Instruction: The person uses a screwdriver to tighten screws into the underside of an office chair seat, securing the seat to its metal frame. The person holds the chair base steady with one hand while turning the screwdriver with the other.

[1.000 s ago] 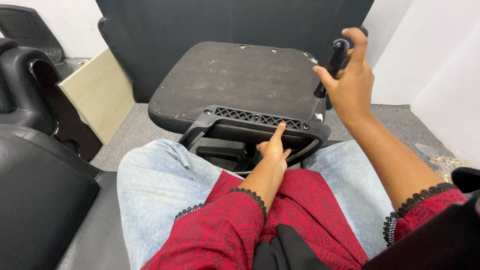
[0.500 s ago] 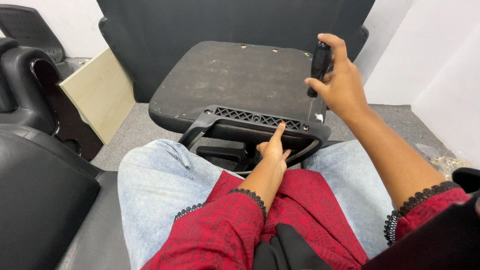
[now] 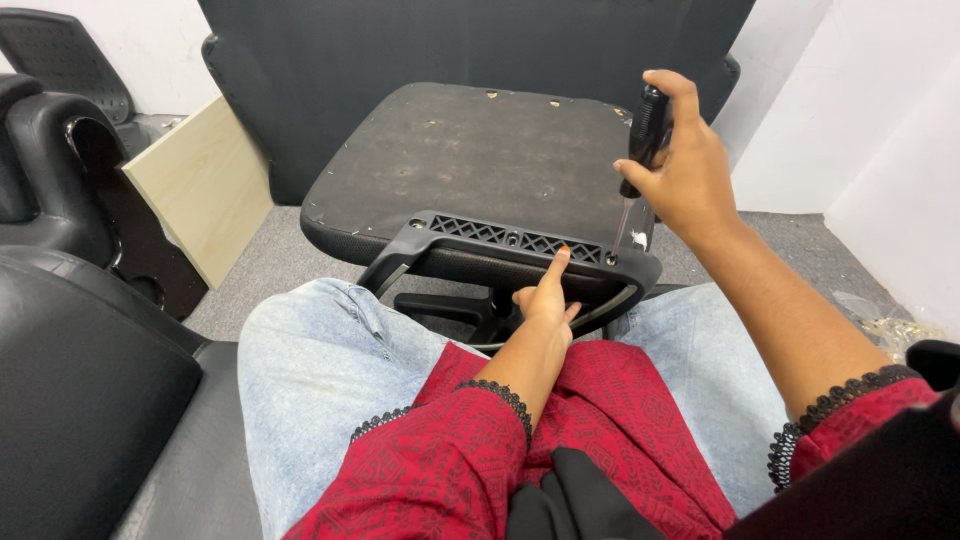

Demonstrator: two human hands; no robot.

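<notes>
Up right, right hand [image 3: 690,170] grips screwdriver [image 3: 640,150] (tip down); left hand [image 3: 545,300], forefinger out, touches bracket [image 3: 500,245].

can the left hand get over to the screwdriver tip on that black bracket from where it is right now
Probably yes. The left hand already has a finger on the black bracket, and the screwdriver tip, held by the right hand, sits farther along the same edge with nothing between them.

Open room lies over the flat seat underside [image 3: 470,160] ahead of my hands. The black bracket [image 3: 520,255] bars its near edge; my knees [image 3: 330,340] close in below, a black armchair [image 3: 70,330] and pale board [image 3: 205,195] crowd my left.
</notes>
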